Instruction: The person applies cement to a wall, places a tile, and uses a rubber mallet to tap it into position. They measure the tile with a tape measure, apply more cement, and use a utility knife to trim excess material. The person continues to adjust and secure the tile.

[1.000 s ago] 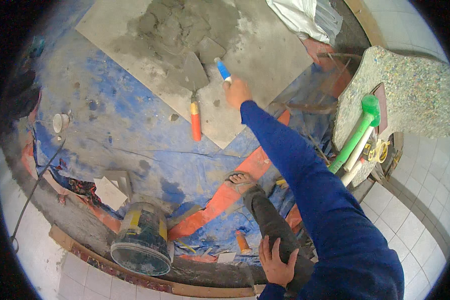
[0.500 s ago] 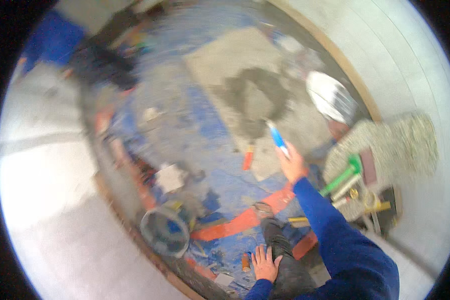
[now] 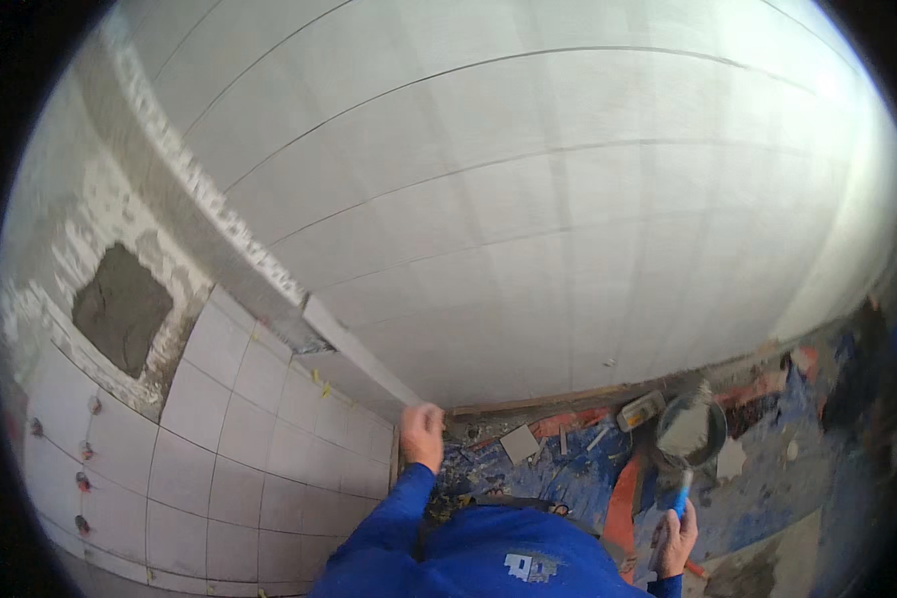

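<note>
My right hand (image 3: pixel 676 543) is wrapped round the blue handle (image 3: pixel 683 495) of a trowel. Its mortar-covered blade (image 3: pixel 687 427) points away from me, over the dark bucket (image 3: pixel 720 436) on the floor. How much of that grey is blade and how much is mortar is hard to tell. My left hand (image 3: pixel 423 436) is up at the wall corner, its fingers curled over the lower end of a narrow tile edge (image 3: pixel 361 361). The fingertips are partly hidden there.
White tiles (image 3: pixel 239 429) cover the left wall, around a rough grey mortar patch (image 3: pixel 123 309). A large pale tiled wall (image 3: pixel 568 229) rises ahead. Blue sheeting (image 3: pixel 767 493) with orange strips (image 3: pixel 623 498), a loose tile (image 3: pixel 518 444) and a small container (image 3: pixel 640 411) lie below.
My view has swung from the floor board to the walls. My left hand has gone from my leg to the tile edge. The trowel is now over the bucket instead of the board.
</note>
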Motion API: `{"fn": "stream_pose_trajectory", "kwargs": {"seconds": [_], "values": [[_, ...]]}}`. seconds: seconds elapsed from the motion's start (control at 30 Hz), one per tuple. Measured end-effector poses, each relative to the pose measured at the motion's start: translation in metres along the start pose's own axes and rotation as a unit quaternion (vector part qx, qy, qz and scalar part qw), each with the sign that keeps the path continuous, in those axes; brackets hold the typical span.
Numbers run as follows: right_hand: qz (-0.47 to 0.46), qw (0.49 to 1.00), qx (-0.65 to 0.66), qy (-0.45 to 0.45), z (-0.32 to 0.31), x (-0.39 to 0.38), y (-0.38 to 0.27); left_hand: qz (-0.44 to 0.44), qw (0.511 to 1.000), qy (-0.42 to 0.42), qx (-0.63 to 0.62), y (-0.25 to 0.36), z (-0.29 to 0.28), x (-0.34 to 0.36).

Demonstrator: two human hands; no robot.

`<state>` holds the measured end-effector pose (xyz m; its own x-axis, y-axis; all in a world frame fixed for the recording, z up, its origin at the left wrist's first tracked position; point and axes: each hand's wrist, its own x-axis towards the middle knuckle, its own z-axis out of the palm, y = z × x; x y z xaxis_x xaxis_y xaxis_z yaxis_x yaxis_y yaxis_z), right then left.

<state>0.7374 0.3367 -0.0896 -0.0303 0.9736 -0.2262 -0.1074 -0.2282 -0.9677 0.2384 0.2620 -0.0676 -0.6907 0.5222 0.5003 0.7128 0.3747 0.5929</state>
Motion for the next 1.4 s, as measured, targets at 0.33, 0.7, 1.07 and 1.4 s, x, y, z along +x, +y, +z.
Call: {"fn": "stream_pose_trajectory", "kwargs": {"seconds": [0.33,0.7,1.07,1.4], "values": [[-0.065,0.927,-0.181,-0.321,0.382,-0.01,-0.169,-0.073,0.955,0.277,-0.08,-0.113,-0.113,0.238],[-0.28,0.798,-0.415,-0.336,0.518,-0.043,-0.22,0.028,0.946,0.317,-0.065,-0.12,-0.098,0.248],[-0.381,0.726,-0.49,-0.296,0.546,-0.053,-0.236,-0.063,0.937,0.302,-0.162,-0.11,-0.096,0.241],[-0.442,0.679,-0.53,-0.25,0.545,-0.057,-0.233,-0.3,0.283,0.034,-0.91,-0.092,-0.103,0.226]]}}
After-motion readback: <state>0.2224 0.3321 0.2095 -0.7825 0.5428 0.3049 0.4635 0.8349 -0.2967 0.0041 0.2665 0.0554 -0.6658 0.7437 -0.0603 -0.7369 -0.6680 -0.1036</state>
